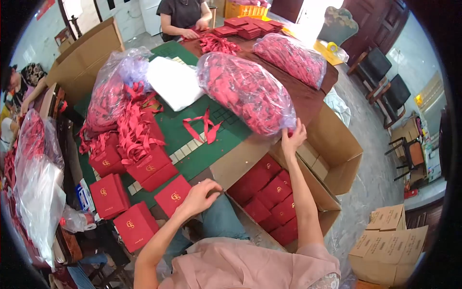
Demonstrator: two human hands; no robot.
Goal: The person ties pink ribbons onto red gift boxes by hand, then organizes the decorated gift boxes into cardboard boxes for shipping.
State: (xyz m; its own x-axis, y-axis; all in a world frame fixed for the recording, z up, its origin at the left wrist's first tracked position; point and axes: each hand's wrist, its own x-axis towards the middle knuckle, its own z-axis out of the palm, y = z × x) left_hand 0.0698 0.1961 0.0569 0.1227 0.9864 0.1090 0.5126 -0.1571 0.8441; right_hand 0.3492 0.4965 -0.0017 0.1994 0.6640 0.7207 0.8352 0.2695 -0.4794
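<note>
The bulging clear plastic bag of red ribbon [245,91] lies on the green-topped table [219,147], ahead of both hands. Its long axis slants from far left to near right. The right hand [294,137] is nearer, at the bag's near-right end, fingers partly bent against the plastic; whether they grip cannot be told. The left hand [203,195] is half-open, apparently holding nothing, well apart from the bag and just beside the square red gold-lettered box [169,196].
</note>
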